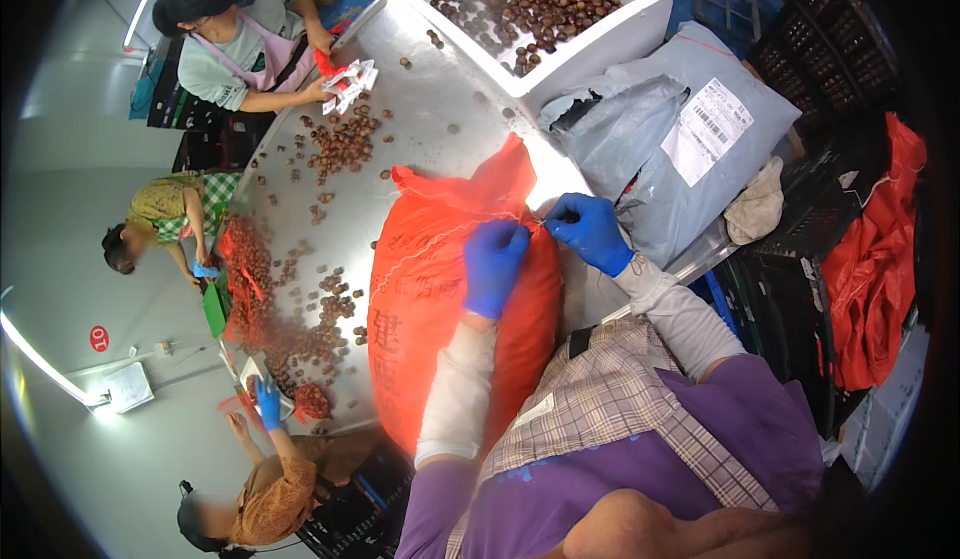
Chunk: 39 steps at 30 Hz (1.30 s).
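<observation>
A large, full red-orange woven sack [455, 319] stands in front of me on the metal table, dark printing on its side. A pale string [415, 251] runs across it below the gathered top. My left hand [495, 267], in a blue glove, lies against the sack with fingertips pinched at the string near the right edge. Just right of it, my right hand [592, 232], also blue-gloved, pinches the string's end at the sack's corner. The fingertips of both hands are close together. The string inside the fingers is mostly hidden.
A white foam box [590, 44] of round brown nuts stands at the far side. Right of the sack lie a grey plastic parcel [690, 129] and a cloth [755, 202]. Loose nuts [345, 144] are scattered over the metal table [440, 89]. Several people work along its left side.
</observation>
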Each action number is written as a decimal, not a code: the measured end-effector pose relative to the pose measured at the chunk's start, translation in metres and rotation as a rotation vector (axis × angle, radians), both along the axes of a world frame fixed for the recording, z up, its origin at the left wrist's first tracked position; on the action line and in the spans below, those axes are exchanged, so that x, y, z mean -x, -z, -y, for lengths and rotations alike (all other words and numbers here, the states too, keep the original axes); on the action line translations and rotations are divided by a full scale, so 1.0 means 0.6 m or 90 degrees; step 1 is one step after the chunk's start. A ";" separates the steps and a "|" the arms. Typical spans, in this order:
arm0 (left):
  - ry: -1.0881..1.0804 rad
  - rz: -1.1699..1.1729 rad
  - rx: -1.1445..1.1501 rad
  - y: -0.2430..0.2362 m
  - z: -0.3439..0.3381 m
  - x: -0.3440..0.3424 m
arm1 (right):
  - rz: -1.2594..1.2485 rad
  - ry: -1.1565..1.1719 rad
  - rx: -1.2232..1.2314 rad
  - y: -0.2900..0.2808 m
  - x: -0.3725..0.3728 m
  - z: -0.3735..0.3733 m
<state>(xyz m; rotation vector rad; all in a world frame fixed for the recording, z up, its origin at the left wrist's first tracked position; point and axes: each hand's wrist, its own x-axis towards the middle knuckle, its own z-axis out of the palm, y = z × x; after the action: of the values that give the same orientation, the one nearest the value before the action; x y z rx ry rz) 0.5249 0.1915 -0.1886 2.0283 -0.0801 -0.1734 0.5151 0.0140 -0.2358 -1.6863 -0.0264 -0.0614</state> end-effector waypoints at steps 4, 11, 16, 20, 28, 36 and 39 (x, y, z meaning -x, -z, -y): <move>-0.013 0.043 -0.015 0.015 -0.004 -0.002 | -0.093 0.006 -0.067 0.019 -0.020 -0.018; -0.020 0.014 0.042 0.011 -0.004 -0.005 | -0.063 -0.064 -0.078 -0.044 -0.017 0.018; -0.015 -0.014 0.040 0.001 -0.003 -0.008 | 0.204 -0.103 0.149 -0.029 -0.029 0.023; 0.010 -0.009 0.013 -0.032 0.012 -0.005 | 0.289 -0.132 0.206 -0.034 -0.033 0.027; -0.045 -0.002 0.040 0.009 0.003 -0.015 | 0.236 -0.319 0.217 -0.023 -0.044 0.034; -0.003 -0.009 0.079 -0.026 0.007 -0.002 | -0.352 -0.369 -0.422 -0.056 -0.041 0.032; 0.041 0.162 -0.032 -0.018 0.015 0.005 | -0.242 -0.308 -0.486 0.027 -0.033 0.028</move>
<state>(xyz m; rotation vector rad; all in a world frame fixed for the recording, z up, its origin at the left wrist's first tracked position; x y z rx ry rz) 0.5220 0.1824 -0.1776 2.0904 -0.3026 0.0433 0.5348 -0.0029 -0.2523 -0.8735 -0.1094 0.5495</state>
